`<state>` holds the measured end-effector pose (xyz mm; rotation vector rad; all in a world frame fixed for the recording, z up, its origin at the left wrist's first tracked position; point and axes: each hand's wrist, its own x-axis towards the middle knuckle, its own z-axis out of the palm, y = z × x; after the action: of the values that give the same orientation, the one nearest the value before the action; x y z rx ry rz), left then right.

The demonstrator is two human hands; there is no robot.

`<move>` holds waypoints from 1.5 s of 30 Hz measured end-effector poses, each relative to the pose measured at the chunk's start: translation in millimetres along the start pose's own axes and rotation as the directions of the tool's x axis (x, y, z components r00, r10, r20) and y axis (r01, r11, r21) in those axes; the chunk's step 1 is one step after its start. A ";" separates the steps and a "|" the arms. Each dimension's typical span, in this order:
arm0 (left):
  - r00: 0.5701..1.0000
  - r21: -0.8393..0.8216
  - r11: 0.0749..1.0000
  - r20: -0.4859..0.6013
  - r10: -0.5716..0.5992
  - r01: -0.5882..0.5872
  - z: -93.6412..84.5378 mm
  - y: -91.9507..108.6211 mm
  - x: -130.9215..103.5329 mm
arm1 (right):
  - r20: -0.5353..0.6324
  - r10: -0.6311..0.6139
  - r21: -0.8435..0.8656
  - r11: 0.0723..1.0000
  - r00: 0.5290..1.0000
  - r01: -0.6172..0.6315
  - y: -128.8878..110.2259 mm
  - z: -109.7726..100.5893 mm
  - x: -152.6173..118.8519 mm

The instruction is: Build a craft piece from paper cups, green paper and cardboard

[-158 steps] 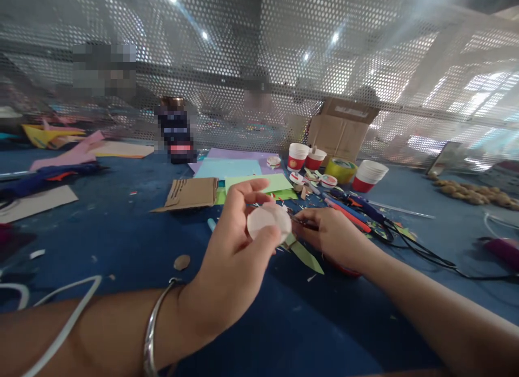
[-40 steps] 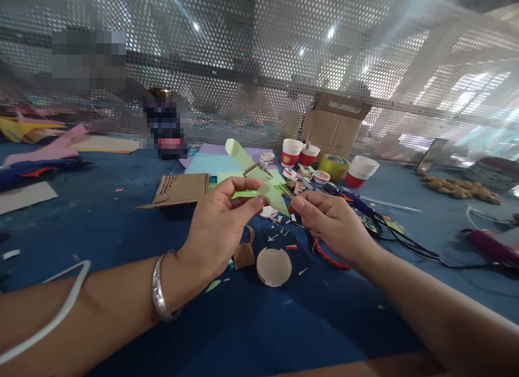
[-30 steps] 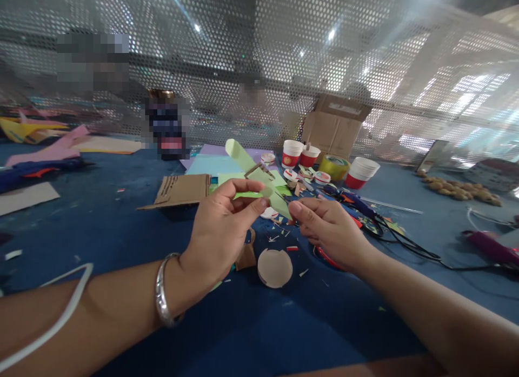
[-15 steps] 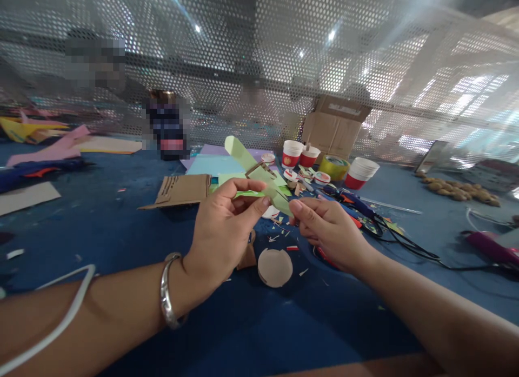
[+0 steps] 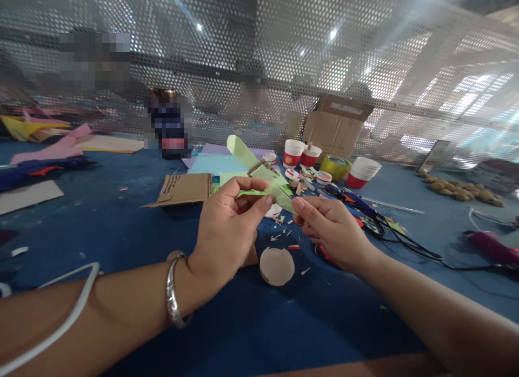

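A light green paper strip (image 5: pixel 242 151) with a rounded far end slants between my two hands above the table. My left hand (image 5: pixel 231 220) pinches it near its middle with thumb and forefinger. The near end of the strip is pinched in my right hand (image 5: pixel 330 225). A small brown piece (image 5: pixel 256 167) lies across the strip beyond my left fingers. Below the hands, a round cardboard disc (image 5: pixel 277 266) rests on the blue table (image 5: pixel 316 328). Another brown cardboard piece (image 5: pixel 249 257) is partly hidden behind my left hand.
Cardboard (image 5: pixel 184 189) and coloured sheets (image 5: pixel 211 165) lie beyond my left hand. Paper cups (image 5: pixel 293 153), yellow tape (image 5: pixel 334 167) and a blue glue gun (image 5: pixel 357 202) with its cable stand or lie at the right. Paper scraps are scattered near the disc. A perforated screen stands behind.
The whole view has shifted very slightly. Both hands keep their pinch on the green strip, and nothing has been let go or picked up.
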<state>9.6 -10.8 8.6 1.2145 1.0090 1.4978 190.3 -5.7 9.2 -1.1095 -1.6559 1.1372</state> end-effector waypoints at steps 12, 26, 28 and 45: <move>1.000 -0.003 1.000 0.014 0.001 -0.001 -1.0 -1.4 -0.7 | -0.018 -0.026 -0.050 0.998 0.999 0.025 1.0 0.5 0.9; 0.999 0.006 1.000 0.036 0.001 -0.001 0.2 -7.2 -1.5 | -0.059 -0.052 -0.093 0.995 0.997 0.046 4.6 0.6 2.2; 0.999 0.007 1.000 0.035 0.002 -0.002 0.0 -7.7 -1.6 | -0.056 -0.051 -0.091 0.995 0.997 0.046 4.9 0.4 2.3; 0.998 0.046 0.999 0.061 -0.002 -0.001 -0.2 -7.0 -4.4 | -0.049 -0.050 -0.103 0.994 0.998 0.044 4.6 0.5 2.9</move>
<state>10.9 -13.5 0.9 1.2849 1.0077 1.4350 190.0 -2.1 5.1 -1.1480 -1.7068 0.9954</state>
